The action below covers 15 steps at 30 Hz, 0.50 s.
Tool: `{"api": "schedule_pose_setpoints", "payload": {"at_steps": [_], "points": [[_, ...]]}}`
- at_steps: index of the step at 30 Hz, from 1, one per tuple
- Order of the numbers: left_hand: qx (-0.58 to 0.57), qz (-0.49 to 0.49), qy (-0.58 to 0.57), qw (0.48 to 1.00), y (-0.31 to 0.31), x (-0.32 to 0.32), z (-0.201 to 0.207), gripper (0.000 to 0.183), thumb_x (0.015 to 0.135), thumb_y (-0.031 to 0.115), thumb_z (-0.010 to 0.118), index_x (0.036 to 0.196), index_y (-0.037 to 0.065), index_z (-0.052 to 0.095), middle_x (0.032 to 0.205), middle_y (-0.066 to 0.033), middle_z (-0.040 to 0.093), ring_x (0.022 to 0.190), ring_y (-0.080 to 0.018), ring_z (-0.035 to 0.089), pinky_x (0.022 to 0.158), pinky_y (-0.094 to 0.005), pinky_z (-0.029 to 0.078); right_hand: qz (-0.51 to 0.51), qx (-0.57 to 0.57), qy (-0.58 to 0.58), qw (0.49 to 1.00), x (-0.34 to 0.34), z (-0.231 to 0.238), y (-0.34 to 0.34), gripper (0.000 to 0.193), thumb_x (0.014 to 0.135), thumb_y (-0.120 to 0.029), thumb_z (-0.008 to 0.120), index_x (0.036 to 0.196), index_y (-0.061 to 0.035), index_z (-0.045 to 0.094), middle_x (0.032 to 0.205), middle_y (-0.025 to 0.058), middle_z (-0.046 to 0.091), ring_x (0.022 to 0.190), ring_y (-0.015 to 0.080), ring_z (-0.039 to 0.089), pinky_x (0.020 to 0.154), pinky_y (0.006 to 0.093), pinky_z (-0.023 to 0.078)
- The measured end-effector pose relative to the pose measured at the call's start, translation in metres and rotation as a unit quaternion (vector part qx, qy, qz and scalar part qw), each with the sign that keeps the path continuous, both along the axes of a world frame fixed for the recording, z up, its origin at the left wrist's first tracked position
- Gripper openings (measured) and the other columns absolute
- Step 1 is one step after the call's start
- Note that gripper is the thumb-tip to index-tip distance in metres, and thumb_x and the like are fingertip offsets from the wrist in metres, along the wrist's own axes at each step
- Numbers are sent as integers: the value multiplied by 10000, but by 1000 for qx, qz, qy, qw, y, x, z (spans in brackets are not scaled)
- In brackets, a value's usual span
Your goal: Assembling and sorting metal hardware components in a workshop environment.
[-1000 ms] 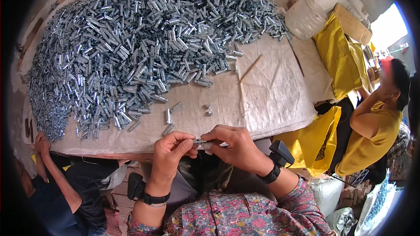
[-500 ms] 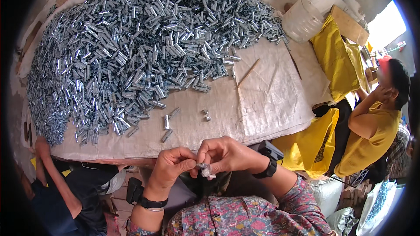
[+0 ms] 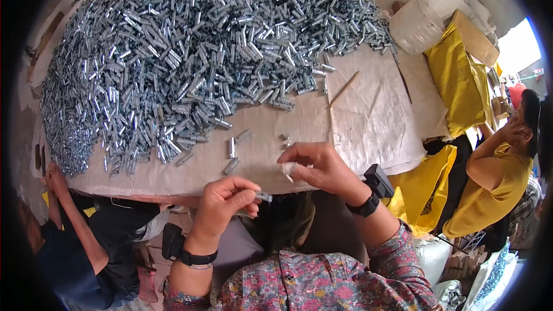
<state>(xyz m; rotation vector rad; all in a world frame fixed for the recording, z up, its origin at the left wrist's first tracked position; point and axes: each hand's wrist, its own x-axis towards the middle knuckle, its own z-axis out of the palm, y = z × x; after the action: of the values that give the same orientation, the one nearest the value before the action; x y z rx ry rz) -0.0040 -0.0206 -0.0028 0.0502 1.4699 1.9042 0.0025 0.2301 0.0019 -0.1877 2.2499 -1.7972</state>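
Left hand [image 3: 227,203] pinches one metal sleeve [image 3: 265,197] by one end at the desk's [image 3: 377,124] near edge, seemingly to leave the other exposed, while the right hand [image 3: 318,164], apart, bears a white scrap [image 3: 290,168], whether pinched or wrapped unclear.

A pink-flowered grey shirt [image 3: 322,282] is worn with black wrist straps [image 3: 199,258] bearing dark, boxy modules [image 3: 378,181].

left hand [image 3: 227,203] pinching metal tube [image 3: 264,197], right hand [image 3: 318,165] nearby, metal heap [image 3: 190,52]
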Motion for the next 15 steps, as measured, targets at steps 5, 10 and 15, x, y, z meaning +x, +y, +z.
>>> {"api": "schedule_pose_setpoints", "payload": {"at_steps": [5,10,15], "points": [[56,28,5,998,5,5,2,152,895,93,665,997,-16,638,818,-78,678,679,-120,654,627,-232,551,102,-306,-147,935,23,2,-16,300,863,-20,670,1148,32,590,908,33,635,791,88,603,709,226,495],[63,15,12,998,9,7,4,140,883,71,674,981,-24,646,811,-80,675,680,-121,655,622,-231,548,92,-341,-156,922,29,-7,-18,237,879,-43,670,1091,39,600,920,64,655,800,120,646,730,254,545],[67,-35,28,997,7,6,6,131,873,54,679,972,-29,655,791,-76,667,683,-117,656,623,-226,548,110,-382,-167,902,30,-13,-18,175,882,-21,657,1036,51,614,907,79,664,806,140,660,743,275,575]]}}
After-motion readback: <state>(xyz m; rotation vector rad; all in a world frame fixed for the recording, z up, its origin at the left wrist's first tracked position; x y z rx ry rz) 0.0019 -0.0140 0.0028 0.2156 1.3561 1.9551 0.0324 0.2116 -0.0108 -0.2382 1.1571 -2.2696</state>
